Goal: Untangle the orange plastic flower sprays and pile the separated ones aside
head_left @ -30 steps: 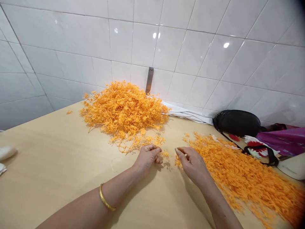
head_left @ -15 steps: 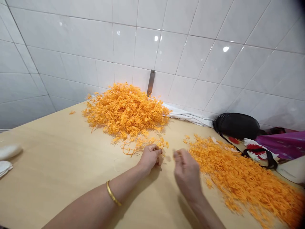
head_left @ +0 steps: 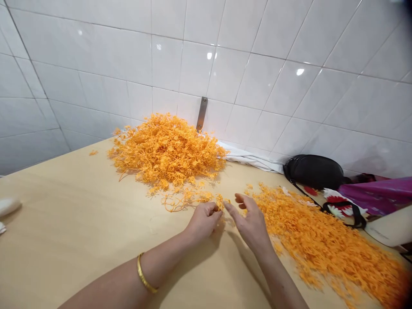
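My left hand (head_left: 202, 222), with a gold bangle (head_left: 143, 274) on the wrist, pinches an orange plastic flower sprig (head_left: 185, 198). The sprig's thin, looping stems trail left along the table, and small blossoms show at my fingertips. My right hand (head_left: 250, 224) is just to the right, thumb and fingers apart, with nothing visible in it. Its thumb comes close to the held blossoms; whether it touches them I cannot tell. Behind my hands rises a large heap of orange sprigs (head_left: 167, 150). Loose orange flower pieces (head_left: 322, 234) spread along the right side.
A black bag (head_left: 313, 171) lies against the tiled wall at the back right. Near it are red and white flowers (head_left: 341, 201), purple material (head_left: 376, 195) and a cream bottle-like object (head_left: 384, 225). White cloth (head_left: 252, 158) runs along the table's (head_left: 80, 214) back edge.
My right hand has opened, its thumb and fingers spreading from a closed pinch. My left hand keeps its pinch at nearly the same place. The whole view has shifted slightly.
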The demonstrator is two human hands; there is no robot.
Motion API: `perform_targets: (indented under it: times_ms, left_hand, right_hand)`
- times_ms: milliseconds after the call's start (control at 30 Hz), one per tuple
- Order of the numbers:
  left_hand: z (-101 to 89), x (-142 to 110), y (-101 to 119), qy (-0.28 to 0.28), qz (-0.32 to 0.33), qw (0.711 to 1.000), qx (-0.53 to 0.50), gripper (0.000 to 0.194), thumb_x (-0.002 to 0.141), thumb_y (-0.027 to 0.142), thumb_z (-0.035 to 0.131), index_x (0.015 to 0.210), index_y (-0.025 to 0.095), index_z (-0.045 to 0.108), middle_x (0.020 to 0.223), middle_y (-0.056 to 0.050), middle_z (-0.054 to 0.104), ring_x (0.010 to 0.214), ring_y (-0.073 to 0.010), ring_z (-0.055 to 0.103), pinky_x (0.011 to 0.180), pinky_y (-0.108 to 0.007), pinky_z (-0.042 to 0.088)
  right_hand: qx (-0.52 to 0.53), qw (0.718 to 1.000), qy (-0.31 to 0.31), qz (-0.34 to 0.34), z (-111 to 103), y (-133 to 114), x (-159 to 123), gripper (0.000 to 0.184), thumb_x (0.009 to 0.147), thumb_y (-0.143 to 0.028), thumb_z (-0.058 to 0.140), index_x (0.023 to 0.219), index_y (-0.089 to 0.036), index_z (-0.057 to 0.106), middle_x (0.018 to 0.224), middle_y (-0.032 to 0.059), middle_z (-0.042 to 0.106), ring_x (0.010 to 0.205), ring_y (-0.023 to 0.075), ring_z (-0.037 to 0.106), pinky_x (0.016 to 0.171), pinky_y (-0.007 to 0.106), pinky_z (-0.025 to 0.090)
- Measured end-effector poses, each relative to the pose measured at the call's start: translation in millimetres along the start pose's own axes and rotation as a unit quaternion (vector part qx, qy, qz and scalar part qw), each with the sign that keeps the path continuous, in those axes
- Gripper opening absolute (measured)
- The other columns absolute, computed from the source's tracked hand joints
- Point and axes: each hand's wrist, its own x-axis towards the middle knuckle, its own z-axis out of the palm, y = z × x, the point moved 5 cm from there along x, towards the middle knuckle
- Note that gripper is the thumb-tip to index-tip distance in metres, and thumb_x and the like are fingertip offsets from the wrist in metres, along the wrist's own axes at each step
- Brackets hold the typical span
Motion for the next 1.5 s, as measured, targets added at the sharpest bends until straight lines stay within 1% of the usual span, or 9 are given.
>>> perform_targets:
  times_ms: [167, 333, 467, 633, 1067, 1167, 1300, 1367, 1500]
  left_hand:
    - [1.9, -5, 6, -0.040, 0.027, 0.998, 0.029, 0.025, 0.068, 0.023, 0.049, 0.047, 0.016, 0.037, 0.043, 0.005, 0.032, 0.040, -0.0051, 0.028, 0.041, -0.021, 0.019]
    - [-1.8, -8, 10, -0.026, 0.014, 0.997, 0.070, 0.027, 0.070, 0.024, 0.046, 0.047, 0.017, 0.034, 0.043, 0.005, 0.028, 0.041, -0.0058, 0.027, 0.043, -0.022, 0.018]
    - [-1.2, -10, 9, -0.029, 0.024, 0.995, 0.089, 0.026, 0.071, 0.025, 0.046, 0.048, 0.016, 0.037, 0.045, 0.005, 0.031, 0.043, -0.0064, 0.029, 0.044, -0.022, 0.019]
    - [-2.3, -10, 8, -0.024, 0.031, 0.994, 0.098, 0.027, 0.071, 0.024, 0.045, 0.048, 0.017, 0.035, 0.046, 0.005, 0.029, 0.044, -0.0064, 0.028, 0.044, -0.022, 0.019]
    - [2.2, -14, 9, 0.001, 0.050, 0.998, 0.039, 0.030, 0.070, 0.028, 0.049, 0.048, 0.018, 0.031, 0.044, 0.006, 0.027, 0.042, -0.0059, 0.025, 0.042, -0.021, 0.021]
    - [-1.7, -15, 7, 0.015, 0.049, 0.998, 0.044, 0.028, 0.070, 0.027, 0.047, 0.049, 0.018, 0.031, 0.042, 0.006, 0.027, 0.040, -0.0055, 0.026, 0.041, -0.020, 0.021]
    - [-14.5, -15, 5, 0.062, 0.038, 0.996, 0.043, 0.030, 0.071, 0.031, 0.046, 0.049, 0.019, 0.030, 0.040, 0.007, 0.026, 0.038, -0.0053, 0.026, 0.041, -0.020, 0.022]
    - [-15.1, -14, 5, 0.051, 0.042, 0.997, 0.042, 0.031, 0.070, 0.032, 0.048, 0.049, 0.018, 0.030, 0.041, 0.007, 0.026, 0.039, -0.0053, 0.026, 0.041, -0.019, 0.021]
    - [-9.7, -15, 6, 0.009, 0.060, 0.997, 0.044, 0.028, 0.070, 0.032, 0.049, 0.049, 0.016, 0.040, 0.046, 0.005, 0.031, 0.043, -0.0062, 0.028, 0.043, -0.020, 0.021]
  right_hand:
    - [0.141, 0.985, -0.070, 0.064, 13, 3, 2, 0.025, 0.072, -0.039, 0.049, 0.072, -0.015, 0.056, 0.061, 0.0003, 0.053, 0.058, 0.0123, 0.046, 0.054, 0.024, 0.036]
    - [0.217, 0.955, -0.146, 0.140, 16, 22, -1, 0.031, 0.066, -0.039, 0.056, 0.083, -0.014, 0.056, 0.063, -0.0006, 0.053, 0.057, 0.0118, 0.046, 0.053, 0.024, 0.036]
    - [0.168, 0.970, -0.131, 0.119, 11, 20, -1, 0.030, 0.065, -0.033, 0.056, 0.088, -0.013, 0.059, 0.081, 0.0050, 0.060, 0.070, 0.0149, 0.052, 0.061, 0.025, 0.038]
    - [0.051, 0.985, -0.150, 0.063, 8, 12, -1, 0.027, 0.073, -0.036, 0.045, 0.057, -0.016, 0.053, 0.047, -0.0034, 0.043, 0.047, 0.0101, 0.037, 0.046, 0.022, 0.027]
    - [0.024, 0.998, -0.008, 0.050, -2, 5, 1, 0.035, 0.078, -0.041, 0.040, 0.051, -0.019, 0.043, 0.041, -0.0070, 0.023, 0.041, 0.0089, 0.026, 0.043, 0.023, 0.021]
    - [0.038, 0.996, 0.033, 0.078, -18, 24, 6, 0.033, 0.076, -0.042, 0.042, 0.054, -0.018, 0.047, 0.041, -0.0063, 0.027, 0.041, 0.0097, 0.029, 0.043, 0.023, 0.023]
    - [0.114, 0.962, 0.190, 0.159, -56, 63, 9, 0.031, 0.071, -0.046, 0.048, 0.061, -0.016, 0.051, 0.048, -0.0019, 0.041, 0.044, 0.0108, 0.034, 0.043, 0.024, 0.027]
    - [0.163, 0.962, 0.165, 0.147, -57, 62, 10, 0.032, 0.072, -0.046, 0.047, 0.066, -0.016, 0.053, 0.050, -0.0019, 0.041, 0.046, 0.0109, 0.036, 0.044, 0.024, 0.029]
    - [0.194, 0.980, -0.026, 0.029, -28, 16, 3, 0.034, 0.076, -0.041, 0.045, 0.096, -0.016, 0.055, 0.053, -0.0039, 0.040, 0.048, 0.0101, 0.037, 0.047, 0.022, 0.031]
